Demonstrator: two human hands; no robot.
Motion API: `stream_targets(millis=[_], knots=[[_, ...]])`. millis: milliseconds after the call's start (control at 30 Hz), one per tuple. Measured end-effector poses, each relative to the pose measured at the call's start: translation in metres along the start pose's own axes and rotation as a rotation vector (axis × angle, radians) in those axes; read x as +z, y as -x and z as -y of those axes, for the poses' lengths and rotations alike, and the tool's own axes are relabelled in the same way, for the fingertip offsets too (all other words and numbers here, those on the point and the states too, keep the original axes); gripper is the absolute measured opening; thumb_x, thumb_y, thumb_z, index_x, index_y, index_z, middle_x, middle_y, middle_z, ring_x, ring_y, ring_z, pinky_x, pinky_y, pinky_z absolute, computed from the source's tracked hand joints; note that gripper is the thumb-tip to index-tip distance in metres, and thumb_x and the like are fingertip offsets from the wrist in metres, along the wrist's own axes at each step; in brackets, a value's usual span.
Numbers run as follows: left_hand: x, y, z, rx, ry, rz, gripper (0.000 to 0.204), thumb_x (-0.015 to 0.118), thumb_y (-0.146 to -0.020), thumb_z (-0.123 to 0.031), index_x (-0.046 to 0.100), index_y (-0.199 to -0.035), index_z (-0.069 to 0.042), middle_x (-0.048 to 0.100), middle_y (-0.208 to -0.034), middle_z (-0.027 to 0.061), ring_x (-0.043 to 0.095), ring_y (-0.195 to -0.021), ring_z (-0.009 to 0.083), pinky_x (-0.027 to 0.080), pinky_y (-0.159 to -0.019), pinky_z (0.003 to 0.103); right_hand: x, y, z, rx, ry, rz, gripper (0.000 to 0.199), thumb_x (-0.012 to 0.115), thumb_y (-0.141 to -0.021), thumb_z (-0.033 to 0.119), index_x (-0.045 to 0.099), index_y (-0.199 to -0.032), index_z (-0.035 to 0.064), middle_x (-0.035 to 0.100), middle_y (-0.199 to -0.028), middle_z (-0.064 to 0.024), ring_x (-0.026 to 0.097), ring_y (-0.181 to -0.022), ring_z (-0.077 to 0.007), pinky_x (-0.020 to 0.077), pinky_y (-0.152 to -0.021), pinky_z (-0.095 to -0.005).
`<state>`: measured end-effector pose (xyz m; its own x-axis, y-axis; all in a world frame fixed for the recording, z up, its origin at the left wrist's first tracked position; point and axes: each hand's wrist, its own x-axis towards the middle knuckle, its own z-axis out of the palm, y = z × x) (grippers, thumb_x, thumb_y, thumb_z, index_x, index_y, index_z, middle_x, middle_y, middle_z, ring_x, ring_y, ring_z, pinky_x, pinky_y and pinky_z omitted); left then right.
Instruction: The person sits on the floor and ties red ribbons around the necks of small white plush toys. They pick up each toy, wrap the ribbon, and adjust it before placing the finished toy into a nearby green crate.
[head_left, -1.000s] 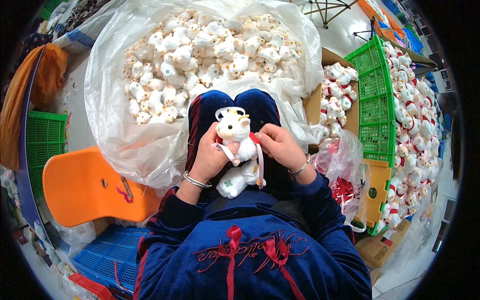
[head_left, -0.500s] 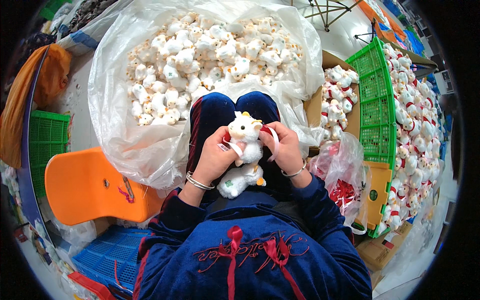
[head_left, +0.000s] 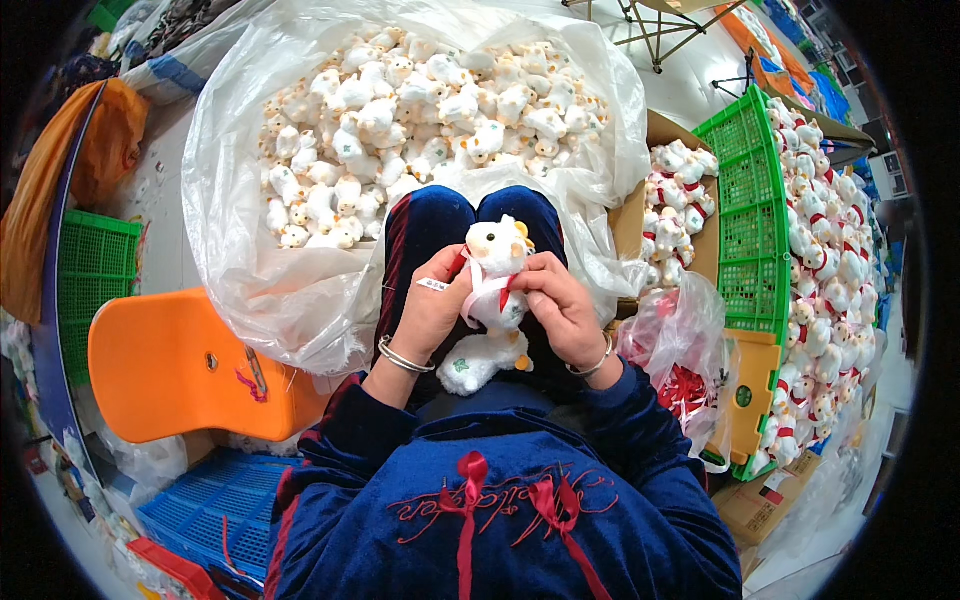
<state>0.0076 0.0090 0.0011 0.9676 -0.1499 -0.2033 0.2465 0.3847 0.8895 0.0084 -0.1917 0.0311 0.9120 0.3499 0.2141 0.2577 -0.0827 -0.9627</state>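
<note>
Plush toy (head_left: 496, 262) upright between left hand (head_left: 432, 312) and right hand (head_left: 560, 305) grip

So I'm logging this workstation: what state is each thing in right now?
Small white plush animal: upright, held in both hands.
Left hand: gripping it.
Right hand: gripping it.
Clear plastic bag: open, full of plush animals.
Orange plastic chair: unoccupied.
Green plastic crate: on its side.

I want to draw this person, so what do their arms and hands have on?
Both arms are in dark blue velvety sleeves. The left hand is bare, with thin silver bangles at its wrist. The right hand is bare too, with one thin silver bracelet at its wrist. No gloves.
</note>
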Motion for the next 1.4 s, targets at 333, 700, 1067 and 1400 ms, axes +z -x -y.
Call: stream_targets(millis=[333, 700, 1067, 1400], knots=[[0.000, -0.006, 0.004, 0.167, 0.060, 0.184, 0.035, 0.068, -0.097, -0.024, 0.068, -0.121, 0.001, 0.062, -0.121, 0.0055, 0.058, -0.111, 0.0142, 0.046, -0.098, 0.026, 0.006, -0.009, 0.007, 0.397, -0.562, 0.053, 0.056, 0.073, -0.093, 0.008, 0.047, -0.143, 0.0031, 0.061, -0.131, -0.0066, 0.059, -0.122, -0.0186, 0.0465, -0.106, -0.0348], [-0.022, -0.018, -0.018, 0.490, -0.342, -0.475, 0.024, 0.070, -0.093, -0.008, 0.064, -0.115, -0.001, 0.061, -0.097, 0.0015, 0.055, -0.082, 0.0052, 0.047, -0.071, 0.021, 0.007, -0.012, -0.023, 0.323, -0.162, -0.287, 0.036, 0.077, -0.089, 0.008, 0.065, -0.123, 0.0022, 0.071, -0.113, -0.0061, 0.067, -0.103, -0.0150, 0.0531, -0.091, -0.0319], [0.019, -0.003, 0.000, 0.245, -0.122, 0.020, 0.017, 0.074, -0.091, -0.001, 0.068, -0.107, -0.003, 0.056, -0.102, -0.0022, 0.055, -0.081, 0.0025, 0.047, -0.067, 0.018, 0.014, 0.000, 0.004, 0.175, -0.094, -0.125, 0.060, 0.060, -0.096, 0.001, 0.035, -0.151, -0.0016, 0.053, -0.140, -0.0133, 0.053, -0.128, -0.0204, 0.0420, -0.109, -0.0336], [-0.018, 0.043, -0.027, 0.409, -0.452, 0.318, 0.015, 0.077, -0.082, 0.000, 0.065, -0.089, -0.004, 0.065, -0.131, 0.0143, 0.067, -0.111, 0.0250, 0.052, -0.091, 0.033, 0.002, 0.036, -0.005, 0.273, -0.658, 0.051, 0.071, 0.068, -0.098, 0.016, 0.032, -0.156, -0.0012, 0.052, -0.148, -0.0186, 0.052, -0.137, -0.0272, 0.0389, -0.115, -0.0404]])
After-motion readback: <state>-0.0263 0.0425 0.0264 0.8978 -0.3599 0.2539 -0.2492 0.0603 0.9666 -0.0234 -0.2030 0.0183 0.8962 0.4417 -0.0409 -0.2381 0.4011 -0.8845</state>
